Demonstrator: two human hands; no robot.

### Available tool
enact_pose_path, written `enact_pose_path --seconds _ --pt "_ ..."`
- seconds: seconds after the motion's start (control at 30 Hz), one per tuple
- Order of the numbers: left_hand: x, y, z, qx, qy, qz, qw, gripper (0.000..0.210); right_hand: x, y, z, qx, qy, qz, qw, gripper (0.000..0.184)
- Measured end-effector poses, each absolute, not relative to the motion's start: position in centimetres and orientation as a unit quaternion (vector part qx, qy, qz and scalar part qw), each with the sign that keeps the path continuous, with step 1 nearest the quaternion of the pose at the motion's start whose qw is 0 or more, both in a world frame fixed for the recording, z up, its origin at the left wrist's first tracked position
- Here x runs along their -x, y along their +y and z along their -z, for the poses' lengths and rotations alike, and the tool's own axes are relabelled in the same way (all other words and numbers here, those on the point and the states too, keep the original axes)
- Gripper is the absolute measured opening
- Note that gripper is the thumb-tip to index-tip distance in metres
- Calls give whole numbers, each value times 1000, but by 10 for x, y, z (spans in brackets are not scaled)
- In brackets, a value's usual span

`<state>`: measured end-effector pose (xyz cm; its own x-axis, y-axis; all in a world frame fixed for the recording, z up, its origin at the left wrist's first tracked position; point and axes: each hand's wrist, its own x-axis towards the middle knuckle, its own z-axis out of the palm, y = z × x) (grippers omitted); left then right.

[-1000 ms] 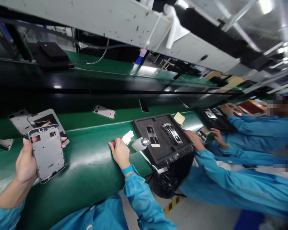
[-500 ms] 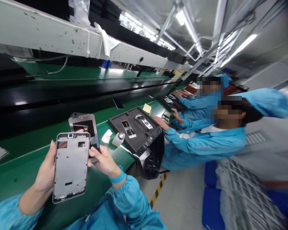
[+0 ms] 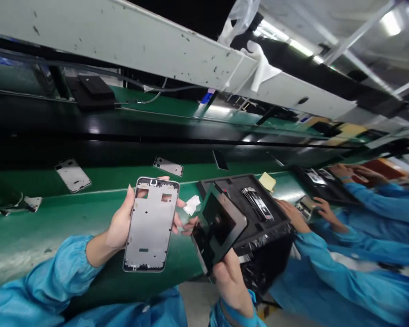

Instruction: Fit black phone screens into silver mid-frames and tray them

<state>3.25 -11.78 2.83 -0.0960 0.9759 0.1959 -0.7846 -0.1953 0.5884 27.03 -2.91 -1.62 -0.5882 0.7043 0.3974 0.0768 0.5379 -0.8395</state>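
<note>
My left hand (image 3: 119,225) is wrapped round the edges of a silver phone mid-frame (image 3: 150,231), with fingertips showing past its right side. Its flat face, with two cut-outs near the top, is turned towards me. To the right, my right hand (image 3: 230,279) grips the lower edge of a phone display panel (image 3: 204,243), dark and glossy with a metallic plate on part of it. The panel is tilted, and fingers are mirrored in its surface. I cannot tell whether it is one piece or several stacked. A crumpled white tissue (image 3: 192,205) lies between the two parts.
Two more phone frames, one on the left (image 3: 73,175) and one in the middle (image 3: 168,166), lie on the green bench (image 3: 71,213). A dark phone (image 3: 220,160) is farther right. A black foam tray (image 3: 248,181) holds phone parts. Co-workers' hands (image 3: 291,215) are at the right.
My view has turned left, bringing the loose frames into sight. The display panel has come out from behind the mid-frame, moving right and tilting. My left hand keeps its hold.
</note>
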Motion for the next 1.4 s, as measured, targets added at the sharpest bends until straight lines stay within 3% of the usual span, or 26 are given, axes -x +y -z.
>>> enact_pose_path --seconds 0.13,0.33,0.77,0.9,1.03,1.27,1.4 --pt "-29 -113 -20 -322 227 -757 521 70 -256 -22 -7 136 -839 -380 364 70" --pt "-12 -104 -15 -357 281 -791 410 69 -253 -14 -15 165 -868 -351 310 57" --pt "-3 -107 -22 -382 282 -791 385 57 -243 -12 -16 141 -880 -374 256 57" --pt "2 -105 -16 -440 289 -758 387 50 -229 -15 -6 124 -864 -393 290 65" --pt "12 -103 -13 -474 330 -741 343 46 -217 -21 9 116 -789 -494 347 70" --pt "28 -103 -15 -500 338 -725 332 46 -224 -23 18 137 -795 -510 298 74" --pt "19 -100 -13 -525 346 -700 340 45 -202 -31 24 139 -769 -532 327 82"
